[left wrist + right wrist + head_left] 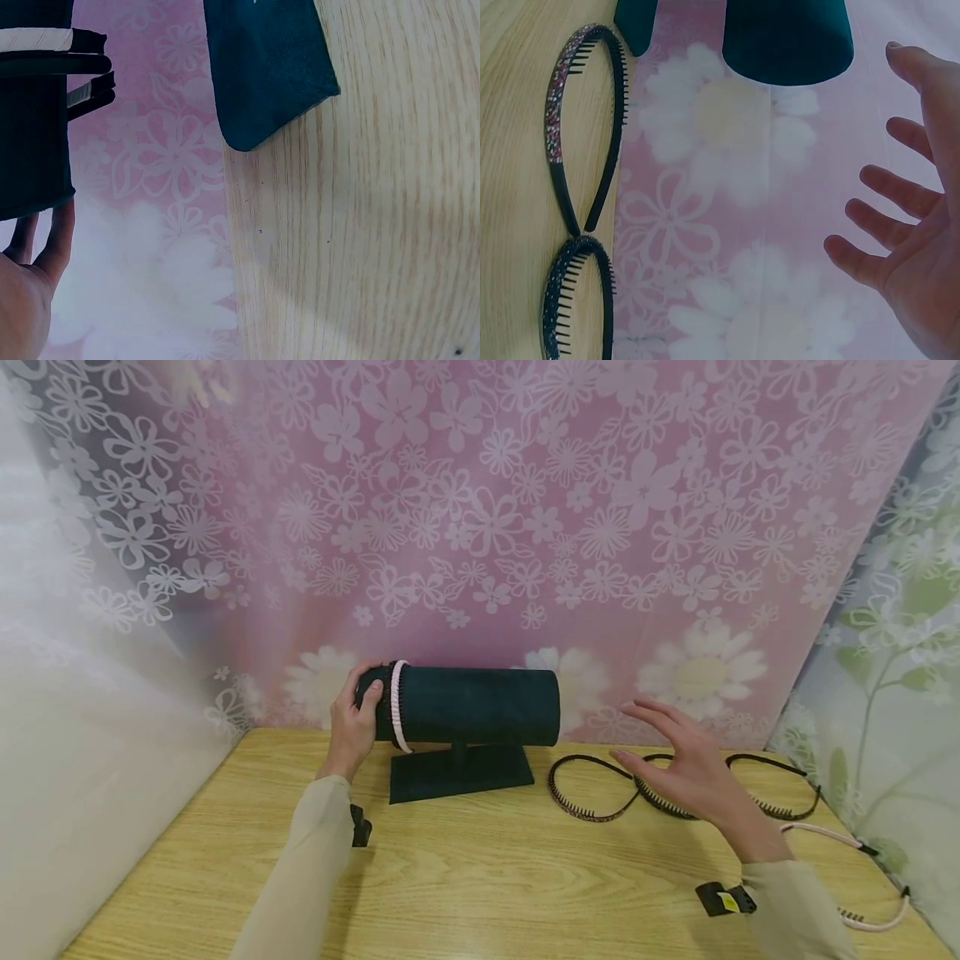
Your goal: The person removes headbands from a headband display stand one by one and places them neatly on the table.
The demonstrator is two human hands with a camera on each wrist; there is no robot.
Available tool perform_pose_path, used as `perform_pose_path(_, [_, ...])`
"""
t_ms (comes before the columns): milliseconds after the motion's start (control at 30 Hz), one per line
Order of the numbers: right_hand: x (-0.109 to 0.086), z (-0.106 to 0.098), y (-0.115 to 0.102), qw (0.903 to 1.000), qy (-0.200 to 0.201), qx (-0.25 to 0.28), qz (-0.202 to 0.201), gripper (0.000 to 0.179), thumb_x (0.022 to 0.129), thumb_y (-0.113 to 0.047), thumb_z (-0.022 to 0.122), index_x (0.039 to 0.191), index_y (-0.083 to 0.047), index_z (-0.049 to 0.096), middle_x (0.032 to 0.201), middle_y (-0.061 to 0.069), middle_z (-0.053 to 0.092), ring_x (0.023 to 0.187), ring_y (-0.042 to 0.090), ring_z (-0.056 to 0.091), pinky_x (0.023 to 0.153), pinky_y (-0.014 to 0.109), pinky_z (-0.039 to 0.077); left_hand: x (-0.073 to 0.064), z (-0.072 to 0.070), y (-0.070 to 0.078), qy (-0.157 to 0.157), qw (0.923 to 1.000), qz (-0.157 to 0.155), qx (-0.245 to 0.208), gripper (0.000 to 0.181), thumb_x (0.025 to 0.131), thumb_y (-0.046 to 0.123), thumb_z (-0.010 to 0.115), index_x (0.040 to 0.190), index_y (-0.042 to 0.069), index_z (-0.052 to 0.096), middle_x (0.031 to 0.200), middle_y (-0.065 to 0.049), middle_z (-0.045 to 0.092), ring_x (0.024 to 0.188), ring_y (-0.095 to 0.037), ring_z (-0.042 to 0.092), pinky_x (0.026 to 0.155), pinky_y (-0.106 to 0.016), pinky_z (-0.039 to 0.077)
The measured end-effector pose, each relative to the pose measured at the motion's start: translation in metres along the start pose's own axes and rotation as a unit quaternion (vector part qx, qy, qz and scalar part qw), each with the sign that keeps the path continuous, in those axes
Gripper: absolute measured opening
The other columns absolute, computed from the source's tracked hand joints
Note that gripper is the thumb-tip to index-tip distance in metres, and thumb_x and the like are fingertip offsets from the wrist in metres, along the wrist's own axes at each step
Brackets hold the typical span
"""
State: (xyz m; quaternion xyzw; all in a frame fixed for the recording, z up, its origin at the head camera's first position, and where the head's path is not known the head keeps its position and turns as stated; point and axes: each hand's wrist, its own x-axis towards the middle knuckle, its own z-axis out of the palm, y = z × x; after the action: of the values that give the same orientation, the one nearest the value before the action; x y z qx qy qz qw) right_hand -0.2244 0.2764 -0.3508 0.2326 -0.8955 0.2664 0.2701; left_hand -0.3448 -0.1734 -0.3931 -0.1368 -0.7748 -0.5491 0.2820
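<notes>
The left hand [354, 718] grips the dark roll [480, 706] wearing a pink headband [397, 706] — the right hand [686, 764], fingers spread, hovers near a speckled headband [554, 120].

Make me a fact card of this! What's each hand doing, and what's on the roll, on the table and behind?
Left hand: grips the left end of the dark roll
Right hand: raised, holding nothing
Around the roll: pink-white headband
Wooden table: three dark headbands, pink headband parts
Behind: pink flowery sheet
</notes>
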Motion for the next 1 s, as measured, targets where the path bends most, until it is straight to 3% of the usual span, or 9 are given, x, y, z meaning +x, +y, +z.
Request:
perform_pose_path(533, [0.030,0.017,-0.019,0.9994,0.006,0.005,-0.034,0.066,0.084,-0.021,0.085,0.144,-0.019,0.059,0.150,0.014,0.053,0.135,0.040,0.052,0.098,0.063,0.049,-0.001,0.000,0.002,0.002,1.0000,-0.001,0.001,0.044,0.107,0.038,0.047,0.147,0.020,0.052,0.151,-0.003,0.054,0.135,-0.026,0.052,0.120,-0.054,0.035])
perform_pose_path(733, [0.042,0.022,-0.027,0.9990,-0.002,0.031,-0.032,0.066,0.085,-0.025,0.084,0.145,-0.022,0.058,0.153,0.011,0.052,0.140,0.038,0.048,0.105,0.066,0.043,0.000,0.001,0.000,0.004,1.0000,-0.002,0.006,0.045,0.107,0.040,0.047,0.147,0.018,0.052,0.151,-0.005,0.054,0.136,-0.027,0.051,0.120,-0.055,0.034])
perform_pose_path(1000, [0.058,0.031,-0.040,0.9973,0.003,0.033,-0.065,0.063,0.083,-0.027,0.086,0.140,-0.015,0.062,0.150,0.011,0.054,0.137,0.035,0.052,0.107,0.062,0.045,0.000,0.000,0.002,0.003,1.0000,0.000,0.004,0.046,0.107,0.042,0.046,0.146,0.018,0.052,0.152,-0.007,0.053,0.136,-0.028,0.052,0.120,-0.055,0.034])
